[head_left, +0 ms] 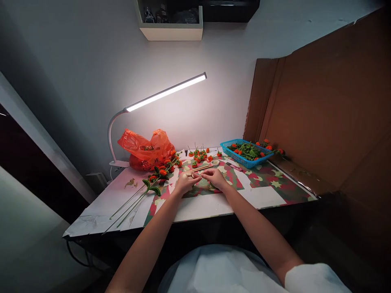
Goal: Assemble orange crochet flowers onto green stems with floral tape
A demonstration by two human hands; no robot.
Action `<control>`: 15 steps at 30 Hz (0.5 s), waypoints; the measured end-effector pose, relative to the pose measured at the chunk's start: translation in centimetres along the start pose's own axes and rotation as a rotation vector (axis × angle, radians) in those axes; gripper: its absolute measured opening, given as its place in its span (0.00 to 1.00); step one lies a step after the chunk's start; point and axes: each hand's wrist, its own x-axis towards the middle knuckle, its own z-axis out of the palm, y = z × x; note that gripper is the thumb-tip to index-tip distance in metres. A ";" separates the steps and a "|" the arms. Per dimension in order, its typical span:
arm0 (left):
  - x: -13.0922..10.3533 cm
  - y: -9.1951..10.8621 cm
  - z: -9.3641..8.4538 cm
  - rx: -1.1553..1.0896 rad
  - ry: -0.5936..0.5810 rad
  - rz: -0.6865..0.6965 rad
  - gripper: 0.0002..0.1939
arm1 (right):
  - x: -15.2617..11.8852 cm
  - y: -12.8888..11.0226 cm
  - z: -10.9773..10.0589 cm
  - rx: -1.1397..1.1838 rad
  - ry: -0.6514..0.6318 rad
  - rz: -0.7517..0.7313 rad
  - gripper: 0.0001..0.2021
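My left hand (pixel 187 182) and my right hand (pixel 214 179) meet above the middle of the table, fingertips almost touching. Both are closed in a pinch, and whatever sits between the fingers is too small to make out. Just beyond them lie thin wooden sticks (pixel 200 167) and a roll of tape (pixel 215 162). Several small orange flower heads with green bases (pixel 200 156) stand behind these. To the left of my left hand, long-stemmed orange artificial flowers (pixel 163 172) with green leaves lie across the table.
An orange plastic bag (pixel 146 152) stands at the back left beside a lit desk lamp (pixel 166 92). At the back right is a blue basket (pixel 249 163) of orange flowers and greenery. A pink-handled cutter (pixel 234 166) lies before it. A cardboard sheet (pixel 330 97) walls the right side.
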 end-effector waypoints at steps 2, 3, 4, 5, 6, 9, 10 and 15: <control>0.0 -0.1 0.1 0.012 -0.003 0.000 0.18 | 0.1 0.1 0.0 -0.002 0.000 -0.009 0.13; 0.0 -0.1 0.1 0.007 -0.017 0.000 0.19 | 0.1 0.1 0.0 -0.006 -0.001 -0.010 0.13; -0.1 0.0 0.0 -0.010 -0.042 -0.003 0.19 | 0.1 0.1 0.0 -0.008 -0.002 -0.007 0.14; -0.1 0.0 -0.1 -0.037 -0.077 -0.007 0.20 | 0.1 0.0 0.0 -0.007 -0.007 -0.003 0.14; -0.1 0.1 -0.2 -0.073 -0.120 -0.018 0.21 | 0.1 -0.1 0.0 -0.004 -0.017 -0.001 0.14; -0.1 0.3 -0.6 -0.183 -0.256 -0.104 0.25 | -0.1 -0.6 -0.2 0.017 -0.068 -0.002 0.14; -0.1 0.3 -0.8 -0.208 -0.290 -0.141 0.26 | -0.2 -0.8 -0.2 0.021 -0.089 -0.005 0.14; -0.2 0.7 -0.8 -0.201 -0.333 -0.155 0.26 | -0.5 -1.2 -0.3 0.022 -0.123 -0.008 0.13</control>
